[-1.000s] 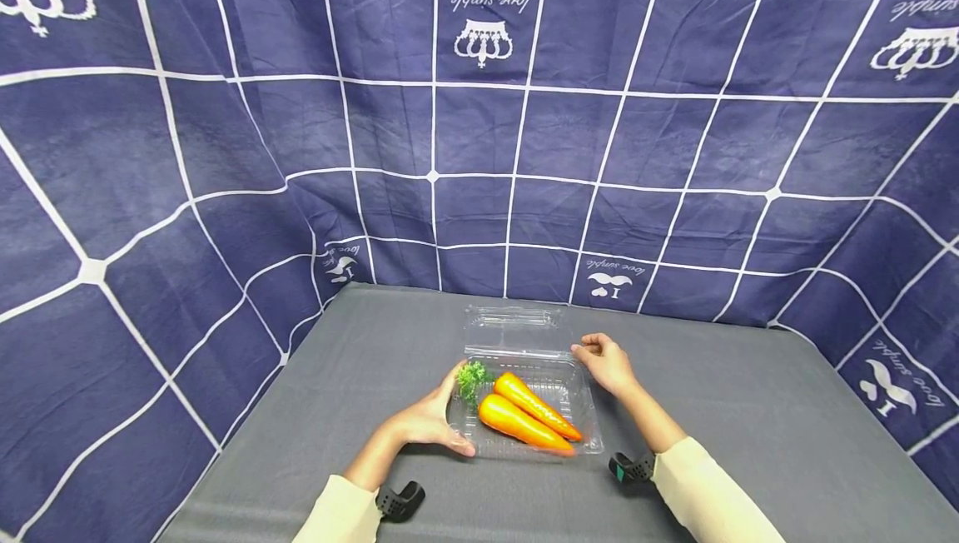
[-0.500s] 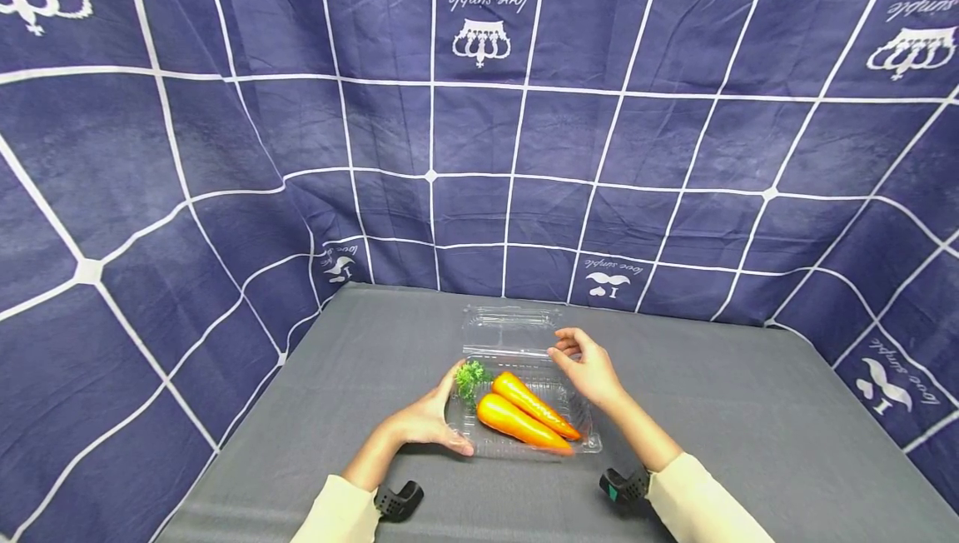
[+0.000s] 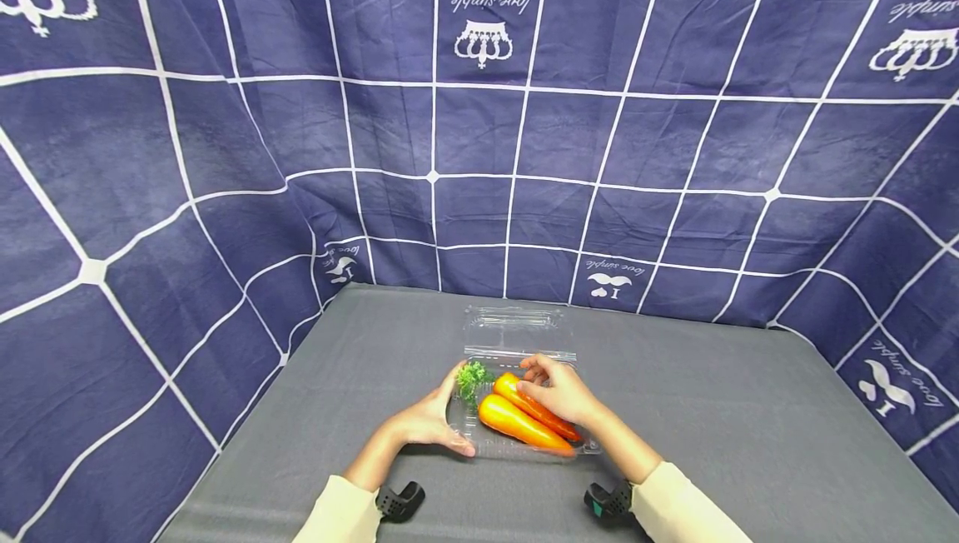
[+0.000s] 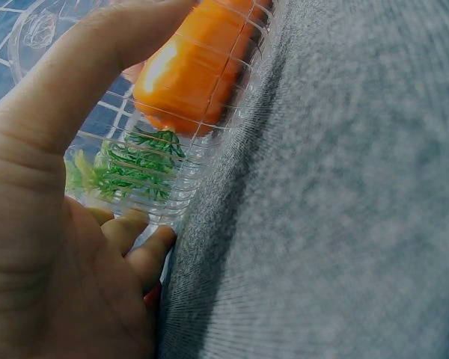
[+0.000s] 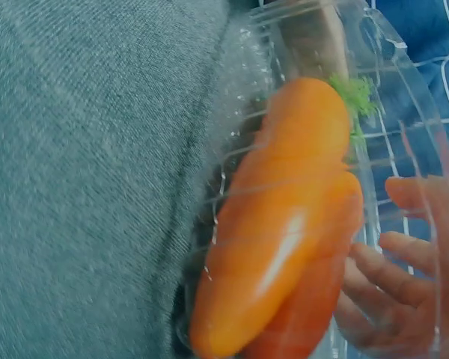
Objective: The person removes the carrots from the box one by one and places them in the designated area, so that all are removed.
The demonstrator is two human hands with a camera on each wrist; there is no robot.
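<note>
A clear hinged plastic container (image 3: 494,445) lies on the table with its lid (image 3: 517,331) folded back. Two shiny orange carrots, the nearer carrot (image 3: 517,422) and the farther carrot (image 3: 507,383), lie slantwise in it. At their thick ends sits a leafy green sprig (image 3: 472,378). My left hand (image 3: 425,424) grips the container's left end, thumb along the front and fingers at the far side and underneath. Over the farther carrot hovers my right hand (image 3: 558,393), fingers loosely bent. In the right wrist view those fingers (image 5: 396,277) are spread beside the carrots, holding nothing.
A grey cloth covers the table (image 3: 719,410). Behind and at both sides hangs a dark blue curtain (image 3: 375,135) with white grid lines. Black bands sit on both wrists, such as the left wristband (image 3: 400,501).
My right hand has moved left from the container's far right corner, across its far edge, to above the farther carrot. My left hand, the container and the carrots have stayed put.
</note>
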